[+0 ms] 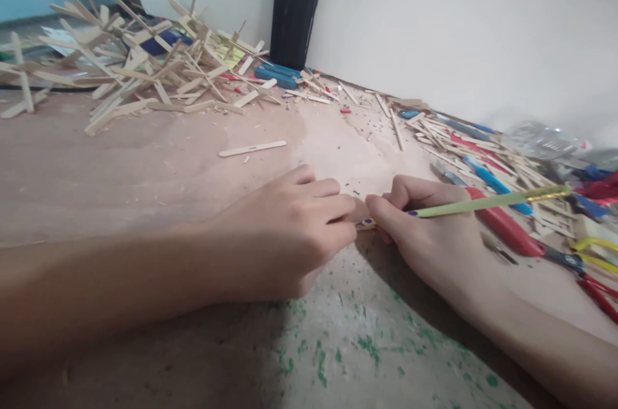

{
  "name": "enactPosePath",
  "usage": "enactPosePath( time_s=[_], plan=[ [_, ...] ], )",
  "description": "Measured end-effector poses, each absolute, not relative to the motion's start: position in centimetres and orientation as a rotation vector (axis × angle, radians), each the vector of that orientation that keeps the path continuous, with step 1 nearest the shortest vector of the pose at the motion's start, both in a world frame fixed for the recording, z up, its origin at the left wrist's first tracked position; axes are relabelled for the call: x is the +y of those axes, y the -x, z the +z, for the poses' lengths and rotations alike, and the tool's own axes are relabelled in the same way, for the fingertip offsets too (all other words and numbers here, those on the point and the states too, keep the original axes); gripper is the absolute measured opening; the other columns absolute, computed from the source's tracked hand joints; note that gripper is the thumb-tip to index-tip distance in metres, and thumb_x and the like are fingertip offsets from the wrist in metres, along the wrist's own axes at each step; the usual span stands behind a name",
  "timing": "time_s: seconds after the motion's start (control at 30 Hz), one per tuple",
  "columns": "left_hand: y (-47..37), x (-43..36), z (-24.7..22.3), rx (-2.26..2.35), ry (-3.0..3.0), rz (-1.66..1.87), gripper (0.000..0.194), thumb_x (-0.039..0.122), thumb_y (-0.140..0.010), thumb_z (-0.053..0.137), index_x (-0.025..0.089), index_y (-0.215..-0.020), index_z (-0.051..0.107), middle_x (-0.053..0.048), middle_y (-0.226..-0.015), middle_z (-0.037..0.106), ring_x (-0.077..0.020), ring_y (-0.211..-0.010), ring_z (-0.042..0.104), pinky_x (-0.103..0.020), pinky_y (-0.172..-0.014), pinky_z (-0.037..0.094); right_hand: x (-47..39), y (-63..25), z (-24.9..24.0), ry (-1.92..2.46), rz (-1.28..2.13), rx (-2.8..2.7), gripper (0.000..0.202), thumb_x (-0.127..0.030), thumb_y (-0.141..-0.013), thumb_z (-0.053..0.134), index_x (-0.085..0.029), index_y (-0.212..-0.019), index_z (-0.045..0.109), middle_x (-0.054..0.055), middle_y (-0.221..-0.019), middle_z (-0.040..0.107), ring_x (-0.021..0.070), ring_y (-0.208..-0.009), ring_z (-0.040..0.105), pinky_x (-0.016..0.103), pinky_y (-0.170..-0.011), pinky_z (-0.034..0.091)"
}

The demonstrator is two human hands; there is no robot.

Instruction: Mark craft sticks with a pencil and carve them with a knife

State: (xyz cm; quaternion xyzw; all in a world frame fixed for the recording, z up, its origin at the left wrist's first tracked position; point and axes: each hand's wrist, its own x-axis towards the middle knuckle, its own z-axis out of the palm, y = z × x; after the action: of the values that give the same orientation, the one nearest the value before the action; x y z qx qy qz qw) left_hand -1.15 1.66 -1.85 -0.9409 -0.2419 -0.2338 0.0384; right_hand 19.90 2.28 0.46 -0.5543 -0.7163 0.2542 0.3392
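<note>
My right hand (410,222) is closed in a writing grip around a slim pale yellow-green pencil (487,201) with a gold-coloured end, which points up to the right. Low over the table, my left hand (304,222) is closed, knuckles up, its fingertips almost meeting the right ones. Between the two hands shows a short pale strip with purple spots (365,224), in line with the pencil; I cannot tell whether it belongs to the pencil or is a separate stick. What the left fingers pinch is hidden. Beyond them lies a single wooden craft stick (252,149).
A tangled heap of joined craft sticks (159,67) spreads at the back left. A black phone (297,6) leans upright on the wall above a blue block (279,75). Rightward lie loose sticks (521,167), a blue pen-like tool (497,183), a red-handled tool (512,232) and a clear bottle (543,140).
</note>
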Motion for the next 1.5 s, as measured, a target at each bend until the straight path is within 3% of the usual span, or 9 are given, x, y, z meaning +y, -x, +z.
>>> enactPosePath(
  time_s=[0.77, 1.13, 1.5],
  plan=[
    [1.09, 1.69, -1.99, -0.744, 2.884, -0.731, 0.012, 0.008, -0.085, 0.061, 0.018, -0.082, 0.066, -0.004, -0.095, 0.07, -0.0209, -0.085, 0.057, -0.038, -0.078, 0.035, 2.35, -20.32, 0.36, 1.437, 0.629, -1.857, 0.038, -0.007, -0.077, 0.061, -0.022, -0.048, 0.041, -0.006, -0.045, 0.044, 0.0095, -0.048, 0.036, 0.027, -0.046, 0.028],
    [1.21, 1.61, -1.85, -0.747, 2.88, -0.728, 0.016, 0.008, -0.089, 0.056, 0.018, -0.082, 0.067, -0.004, -0.094, 0.069, -0.0203, -0.084, 0.055, -0.038, -0.077, 0.033, 2.38, -20.41, 0.4, 1.443, 0.61, -1.855, 0.038, -0.016, -0.078, 0.064, -0.022, -0.048, 0.042, -0.005, -0.045, 0.043, 0.0094, -0.047, 0.037, 0.026, -0.045, 0.028],
    [1.2, 1.61, -2.09, -0.74, 2.875, -0.737, 0.015, 0.009, -0.088, 0.057, 0.019, -0.081, 0.066, -0.003, -0.09, 0.066, -0.0215, -0.082, 0.053, -0.039, -0.076, 0.034, 2.38, -20.19, 0.59, 1.488, 0.668, -1.784, 0.039, -0.015, -0.077, 0.066, -0.022, -0.049, 0.04, -0.005, -0.046, 0.042, 0.0094, -0.048, 0.037, 0.024, -0.044, 0.028]
  ],
)
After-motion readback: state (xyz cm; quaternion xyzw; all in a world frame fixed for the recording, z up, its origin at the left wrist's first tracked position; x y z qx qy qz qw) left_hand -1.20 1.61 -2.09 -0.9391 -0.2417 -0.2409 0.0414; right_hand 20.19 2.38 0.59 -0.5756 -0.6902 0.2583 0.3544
